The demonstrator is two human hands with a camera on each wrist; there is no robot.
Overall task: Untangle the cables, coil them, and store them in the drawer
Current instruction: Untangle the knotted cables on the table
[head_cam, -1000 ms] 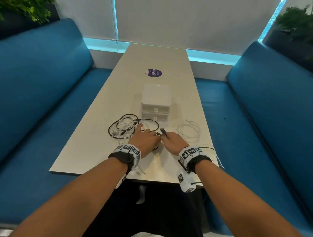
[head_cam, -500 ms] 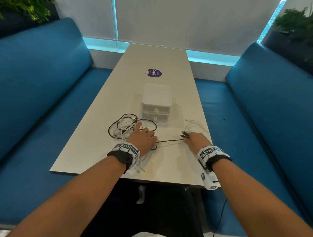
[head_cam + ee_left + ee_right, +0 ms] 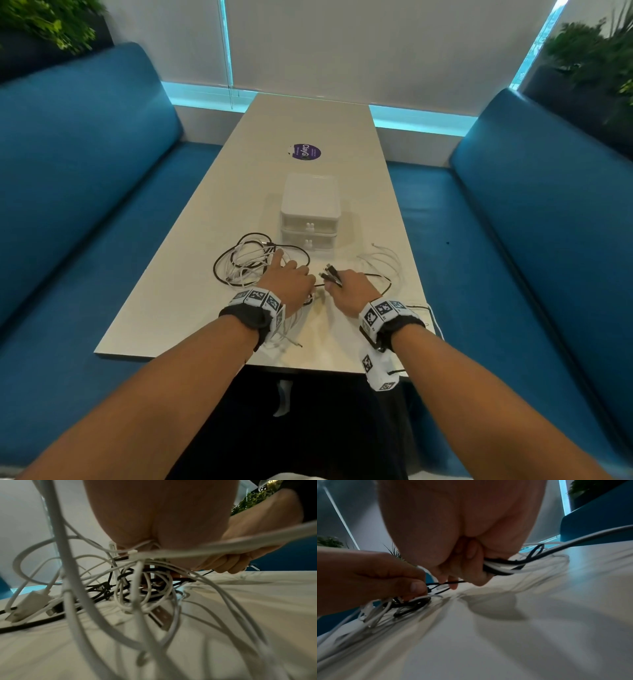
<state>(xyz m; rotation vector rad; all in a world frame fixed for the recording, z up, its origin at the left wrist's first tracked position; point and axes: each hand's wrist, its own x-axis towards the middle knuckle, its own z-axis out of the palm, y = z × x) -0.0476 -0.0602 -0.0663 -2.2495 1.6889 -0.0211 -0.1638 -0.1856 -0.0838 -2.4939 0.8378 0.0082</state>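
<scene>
The right hand point(image 3: 347, 289) swings back beside the left hand point(image 3: 291, 279), fingers of both pinching the black cable point(image 3: 388, 283), likely closing one coil loop.

A long pale rectangular table point(image 3: 308, 120) runs up the centre of the frame, with a round purple sticker point(image 3: 304, 151) on its far half. Blue upholstered benches flank it at left point(image 3: 85, 154) and right point(image 3: 548, 205). Green leafy plants fill the upper left point(image 3: 51, 24) and upper right point(image 3: 596, 58) corners. White window blinds point(image 3: 376, 44) span the top.
</scene>
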